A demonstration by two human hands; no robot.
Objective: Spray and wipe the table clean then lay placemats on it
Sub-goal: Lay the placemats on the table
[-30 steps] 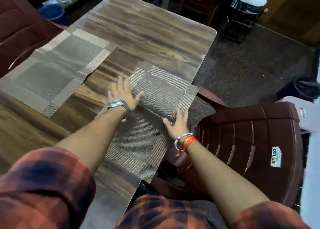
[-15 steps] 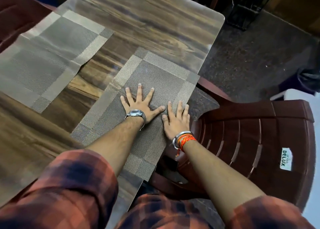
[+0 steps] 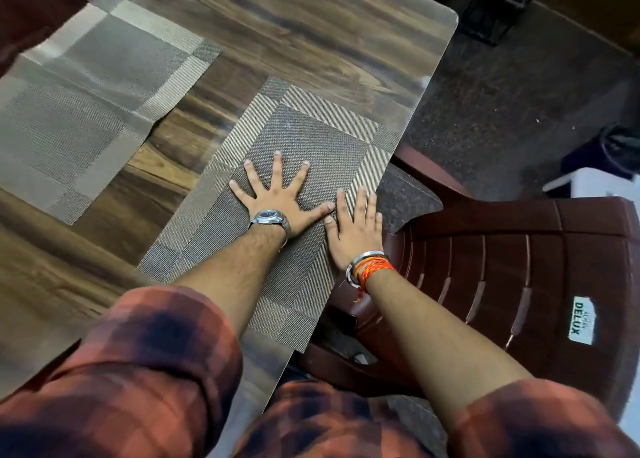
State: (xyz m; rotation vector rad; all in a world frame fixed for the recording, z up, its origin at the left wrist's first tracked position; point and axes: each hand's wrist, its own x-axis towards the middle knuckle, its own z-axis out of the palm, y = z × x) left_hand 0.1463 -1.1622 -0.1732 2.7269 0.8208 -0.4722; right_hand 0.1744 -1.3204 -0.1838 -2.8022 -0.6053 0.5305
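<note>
A woven grey-and-beige placemat lies flat on the wood-grain table, along its right edge. My left hand presses on the mat's middle with fingers spread wide. Beside it, my right hand rests palm down on the mat's right border at the table edge, fingers together. Neither hand grips anything. A second placemat of the same weave lies on the table's left side, with a fold line across it.
A dark brown plastic chair stands tight against the table's right edge under my right arm. Another brown chair is at the far left. Dark speckled floor extends to the right, with a black stand beyond the table's far corner.
The near placemat was half folded a second ago; it now lies fully spread. My left hand slid from its left edge to its middle, and both hands flattened onto it.
</note>
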